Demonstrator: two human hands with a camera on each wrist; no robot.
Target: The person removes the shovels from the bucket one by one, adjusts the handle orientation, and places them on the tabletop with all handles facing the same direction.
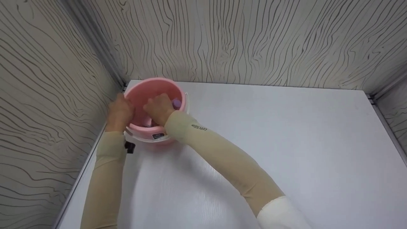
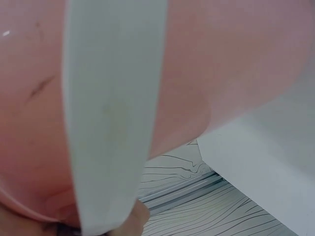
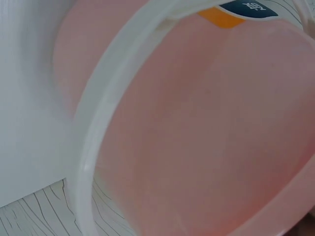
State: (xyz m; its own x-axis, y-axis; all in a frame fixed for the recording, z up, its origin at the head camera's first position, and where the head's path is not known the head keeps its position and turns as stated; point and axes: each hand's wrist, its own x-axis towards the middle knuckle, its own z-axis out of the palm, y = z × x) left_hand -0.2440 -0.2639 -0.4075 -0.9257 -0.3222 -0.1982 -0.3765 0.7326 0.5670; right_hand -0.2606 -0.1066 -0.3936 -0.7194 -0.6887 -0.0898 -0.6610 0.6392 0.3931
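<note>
A pink bucket [image 1: 152, 85] stands at the back left of the white table. My left hand [image 1: 120, 112] grips its left rim, and in the left wrist view fingertips [image 2: 134, 222] show beside the white handle [image 2: 113, 108]. Reaching over the front right of the rim, my right hand [image 1: 160, 107] is inside the bucket with its fingers bent downward. I cannot tell what those fingers hold. A small purple object [image 1: 176, 103] lies in the bucket just right of that hand. Something pale pink [image 1: 147, 121] shows below it, near the front inner wall.
Wood-grain panels rise behind the bucket [image 1: 222, 44] and close along its left side [image 1: 47, 111]. The white tabletop [image 1: 270, 143] stretches off to the right. On the bucket's front is a dark label [image 1: 158, 136]. The handle hangs down around the outside.
</note>
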